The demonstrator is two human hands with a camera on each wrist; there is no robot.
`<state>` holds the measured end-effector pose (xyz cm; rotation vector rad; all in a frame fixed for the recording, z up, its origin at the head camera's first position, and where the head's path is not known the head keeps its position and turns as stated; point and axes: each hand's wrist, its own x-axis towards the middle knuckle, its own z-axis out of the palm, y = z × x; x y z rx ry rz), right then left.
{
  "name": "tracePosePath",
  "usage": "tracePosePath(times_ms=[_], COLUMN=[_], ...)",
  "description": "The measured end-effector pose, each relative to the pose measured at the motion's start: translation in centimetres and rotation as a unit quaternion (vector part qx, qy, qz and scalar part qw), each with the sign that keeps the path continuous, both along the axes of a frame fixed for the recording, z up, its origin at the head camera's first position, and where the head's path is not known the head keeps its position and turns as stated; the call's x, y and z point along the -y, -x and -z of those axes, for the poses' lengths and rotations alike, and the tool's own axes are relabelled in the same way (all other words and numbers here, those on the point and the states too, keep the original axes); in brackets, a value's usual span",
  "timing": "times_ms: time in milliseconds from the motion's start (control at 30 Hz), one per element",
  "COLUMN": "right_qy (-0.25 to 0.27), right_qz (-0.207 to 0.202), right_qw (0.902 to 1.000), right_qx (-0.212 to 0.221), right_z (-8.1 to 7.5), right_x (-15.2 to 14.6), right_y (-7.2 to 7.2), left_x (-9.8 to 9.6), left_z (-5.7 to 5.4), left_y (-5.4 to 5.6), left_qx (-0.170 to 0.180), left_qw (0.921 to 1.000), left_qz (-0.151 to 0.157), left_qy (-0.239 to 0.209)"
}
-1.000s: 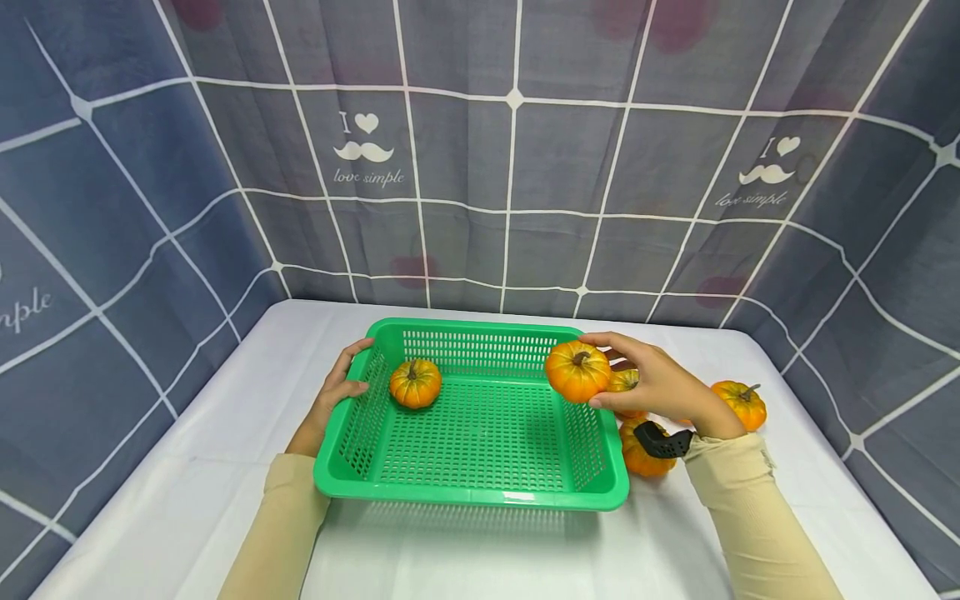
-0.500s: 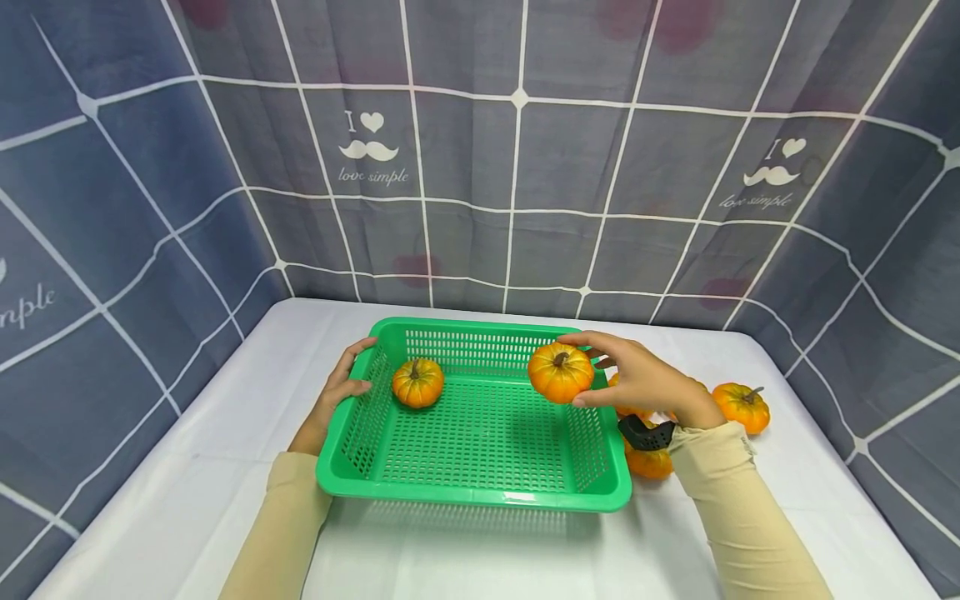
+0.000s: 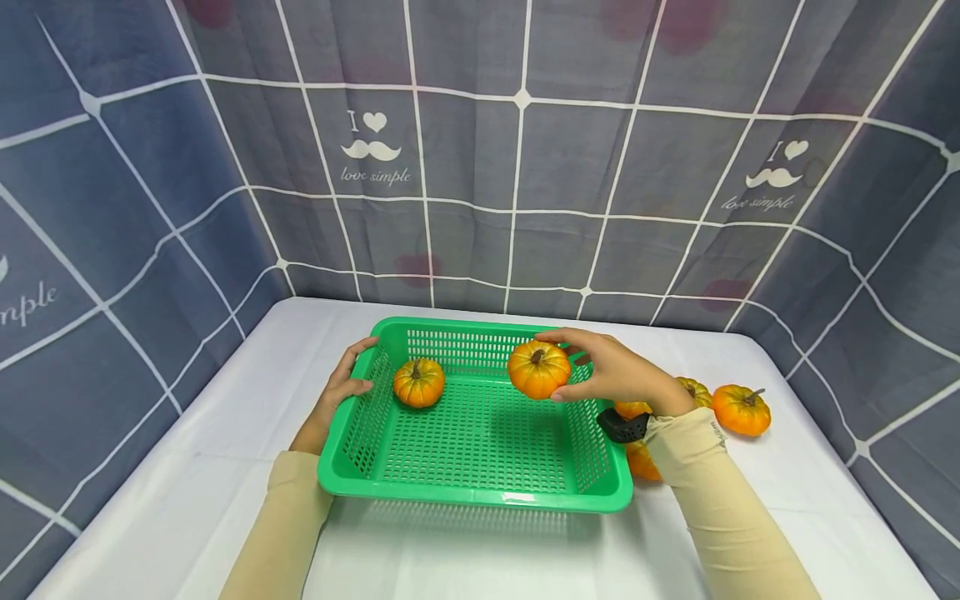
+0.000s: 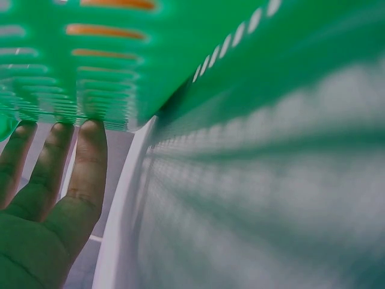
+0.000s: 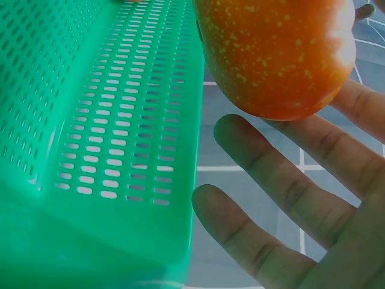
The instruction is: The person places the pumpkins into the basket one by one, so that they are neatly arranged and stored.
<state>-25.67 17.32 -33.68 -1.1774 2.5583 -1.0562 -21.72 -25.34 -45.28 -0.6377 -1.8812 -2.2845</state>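
A green slotted plastic basket stands on the white table. My left hand grips its left rim, thumb over the edge; in the left wrist view its fingers touch the outer wall. Inside, near that side, sits a small orange pumpkin. Above the basket's right part my right hand holds another small pumpkin between thumb and fingers, stem up. The right wrist view shows this pumpkin's smooth underside, with two fingers spread apart from it.
Several more pumpkins lie right of the basket, partly hidden by the right arm: one at the far right, one behind the wrist, one by the basket's corner. A grey checked curtain surrounds the white tabletop.
My right hand has carried its pumpkin leftward, from over the basket's right rim to farther inside. The left hand, the basket and the pumpkin in it stay put.
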Motion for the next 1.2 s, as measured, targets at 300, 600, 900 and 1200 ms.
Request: tracePosePath(times_ms=[300,600,900,1200], right_qy=[-0.007,-0.014,-0.054,-0.082], right_qz=[-0.013,-0.021,-0.024,-0.030], right_qw=[0.9999,0.9997,0.9976,0.9959], right_qx=[0.003,0.003,-0.035,-0.023], right_z=[0.0,0.6,0.8,0.4], right_x=[1.5,2.5,3.8,5.4], right_y=[0.4,0.8,0.9,1.0], left_x=[0.1,0.1,0.2,0.2], left_z=[0.0,0.1,0.1,0.3], left_y=[0.0,0.1,0.1,0.4], left_qx=[-0.006,-0.014,-0.018,-0.040], left_qw=[1.0000,0.9999,0.9998,0.9990], left_qz=[0.000,0.006,0.010,0.020], left_qy=[0.001,-0.006,-0.009,-0.010])
